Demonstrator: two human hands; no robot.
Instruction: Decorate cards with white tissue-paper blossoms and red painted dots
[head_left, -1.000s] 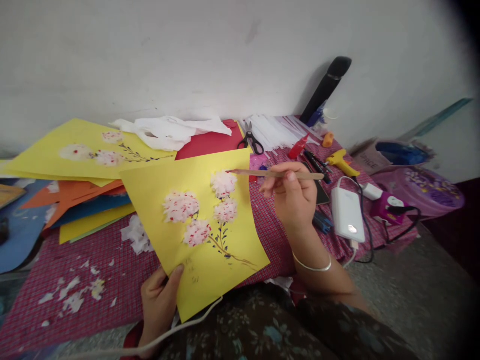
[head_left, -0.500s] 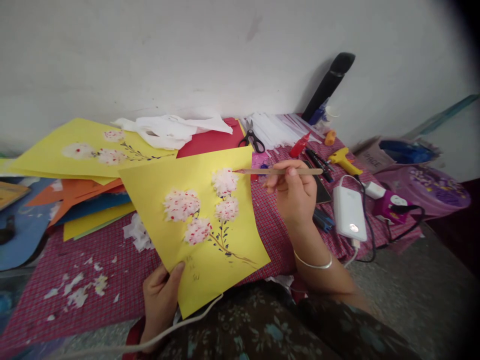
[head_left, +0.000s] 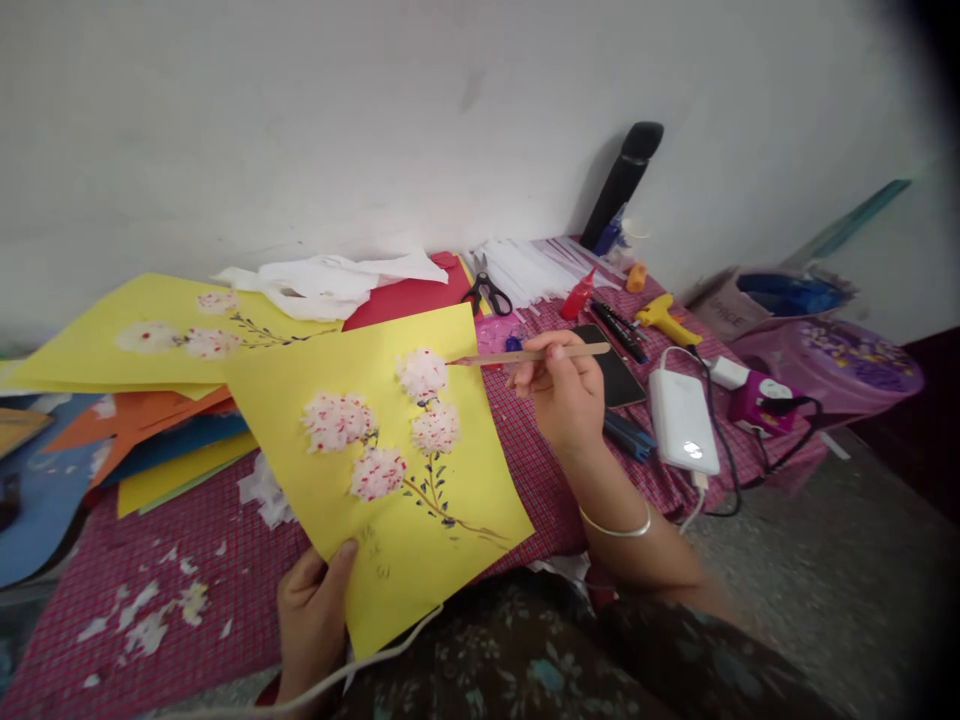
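Note:
My left hand grips the lower corner of a yellow paper sheet, holding it tilted above the checked cloth. On the sheet are three white tissue flowers dotted red with a painted stem and leaves. My right hand pinches a thin wooden brush, its tip touching the top flower. A bangle sits on my right wrist.
A second yellow flower sheet, orange and blue papers, white tissue and scissors lie behind. A power bank, glue gun, red tube, pens and a purple lidded box lie right. Paper scraps litter the red checked cloth.
The view shifted slightly right and down. The brush tip stayed at the top flower; both hands keep their holds.

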